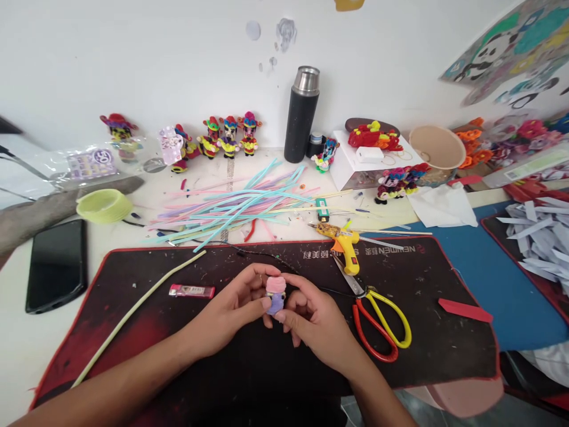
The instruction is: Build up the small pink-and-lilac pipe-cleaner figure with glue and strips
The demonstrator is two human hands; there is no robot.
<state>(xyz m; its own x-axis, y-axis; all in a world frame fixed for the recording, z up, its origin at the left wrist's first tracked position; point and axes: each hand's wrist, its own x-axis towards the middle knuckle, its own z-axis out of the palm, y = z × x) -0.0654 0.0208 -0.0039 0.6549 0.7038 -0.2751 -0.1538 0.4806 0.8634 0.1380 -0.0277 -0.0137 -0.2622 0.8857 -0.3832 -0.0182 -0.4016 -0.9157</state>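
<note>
Between my two hands, above the black desk mat (249,367), is a small fuzzy figure (276,293), pink on top and purple below. My left hand (242,302) grips it from the left, with the thumb on its front. From the right, my right hand (313,308) pinches it with thumb and index finger. Its back is hidden by my fingers. Right of my right hand lie scissors (381,320) with one red and one yellow handle, their blades partly under a yellow glue gun (345,244). A pink lighter (192,291) lies left of my left hand.
Loose pastel pipe cleaners (240,201) are heaped behind the mat. Finished fuzzy dolls (229,137) stand along the wall near a black thermos (302,115). A phone (57,265) lies left, white paper strips (540,240) right. One pale yellow pipe cleaner (142,314) crosses the mat's left side.
</note>
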